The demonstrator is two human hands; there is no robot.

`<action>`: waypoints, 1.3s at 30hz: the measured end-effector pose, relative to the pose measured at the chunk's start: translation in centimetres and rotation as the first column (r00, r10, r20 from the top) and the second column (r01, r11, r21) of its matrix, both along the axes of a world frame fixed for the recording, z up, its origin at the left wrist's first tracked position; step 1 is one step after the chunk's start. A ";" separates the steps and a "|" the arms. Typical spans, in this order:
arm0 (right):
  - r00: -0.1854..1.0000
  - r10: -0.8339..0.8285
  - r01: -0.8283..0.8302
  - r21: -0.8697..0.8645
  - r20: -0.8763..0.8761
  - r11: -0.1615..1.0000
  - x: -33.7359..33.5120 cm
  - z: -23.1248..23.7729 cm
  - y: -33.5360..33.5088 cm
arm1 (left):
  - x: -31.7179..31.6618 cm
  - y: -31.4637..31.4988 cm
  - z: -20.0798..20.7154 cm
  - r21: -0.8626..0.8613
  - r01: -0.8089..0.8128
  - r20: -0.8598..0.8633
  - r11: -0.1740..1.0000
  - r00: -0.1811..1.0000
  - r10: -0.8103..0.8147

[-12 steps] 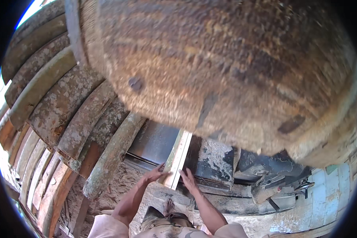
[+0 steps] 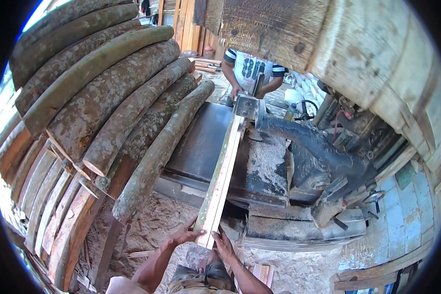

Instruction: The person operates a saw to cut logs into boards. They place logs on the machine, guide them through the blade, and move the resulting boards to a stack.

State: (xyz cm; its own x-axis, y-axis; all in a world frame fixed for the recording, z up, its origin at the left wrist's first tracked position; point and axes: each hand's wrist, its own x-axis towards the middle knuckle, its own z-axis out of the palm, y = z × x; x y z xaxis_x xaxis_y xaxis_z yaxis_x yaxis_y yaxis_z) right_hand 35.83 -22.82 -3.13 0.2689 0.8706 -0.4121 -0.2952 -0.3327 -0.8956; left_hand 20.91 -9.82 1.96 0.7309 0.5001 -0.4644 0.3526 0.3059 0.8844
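A long pale wooden plank (image 2: 224,183) with a greenish bark strip along its left edge lies lengthwise over a dark metal machine table (image 2: 201,139). Its far end reaches a metal block (image 2: 248,107) on the machine. At the near end, which juts out past the table toward me, my left hand (image 2: 185,233) holds the left edge. My right hand (image 2: 224,243) grips the opposite edge, thumb near the top face. The undersides of my fingers are hidden.
Stacked bark-covered logs (image 2: 112,98) fill the left. Beyond the machine stands another person (image 2: 252,68), hands near the metal block. A wooden beam (image 2: 279,34) hangs overhead. The machine's curved arm (image 2: 304,139) and a handwheel (image 2: 374,197) are at right; sawdust (image 2: 154,215) covers the ground.
The overhead beam no longer blocks the view, so the machine and other person show. The plank's end is nearer me; my hands, earlier spread beside it, now hold its edges.
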 end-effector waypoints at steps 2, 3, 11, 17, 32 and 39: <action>1.000 -0.010 0.010 -0.002 0.016 1.000 -2.3 0.0 -2.3 | -2.8 -2.2 -2.4 0.017 -0.015 -0.054 1.000 0.998 0.015; 0.996 0.008 -0.008 -0.002 0.087 1.000 -3.3 -0.5 -3.7 | -4.0 -3.4 -2.9 0.015 0.004 -0.044 1.000 0.999 -0.004; 0.966 0.002 -0.029 0.099 0.260 0.995 -12.6 -2.3 -14.1 | -12.9 -13.3 -4.6 -0.038 0.006 -0.003 0.999 1.000 -0.006; 1.000 -0.023 0.024 -0.056 0.020 0.998 -18.1 0.3 -20.7 | -18.1 -19.8 -2.8 -0.033 0.074 -0.073 0.997 0.994 -0.076; 0.759 -0.455 0.400 0.217 0.466 0.890 -35.1 -8.5 -42.8 | -29.4 -38.3 -4.5 -0.036 -0.242 0.147 0.970 0.959 0.244; 0.768 -0.290 0.532 -0.318 0.571 0.784 -30.2 -8.3 -42.4 | -15.5 -18.6 -7.2 -0.184 -0.368 0.235 0.912 0.884 0.404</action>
State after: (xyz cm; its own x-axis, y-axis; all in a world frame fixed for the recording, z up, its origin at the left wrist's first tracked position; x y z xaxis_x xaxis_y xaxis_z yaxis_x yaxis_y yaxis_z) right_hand 5.58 -65.20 -11.47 0.8165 0.3789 -0.4357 -0.0858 -0.6666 -0.7405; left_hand 5.43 -28.43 -5.23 0.5959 0.7160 -0.3635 -0.0557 0.4885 0.8708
